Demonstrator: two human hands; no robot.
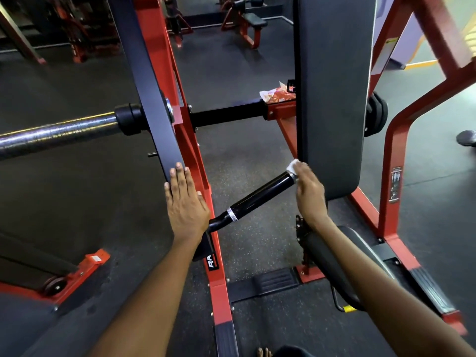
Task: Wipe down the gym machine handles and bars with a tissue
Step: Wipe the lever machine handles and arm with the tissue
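A gym: red-framed weight machines (219, 253), padded benches (253, 20), rubber floor (244, 150)

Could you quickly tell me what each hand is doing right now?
Left hand: open, flat on the black arm.
Right hand: holds the tissue at the handle end.

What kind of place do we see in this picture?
Most likely a gym. A red-framed weight machine with a black back pad stands on dark rubber flooring, a chrome weight bar sticks out at the left, and a bench stands behind.
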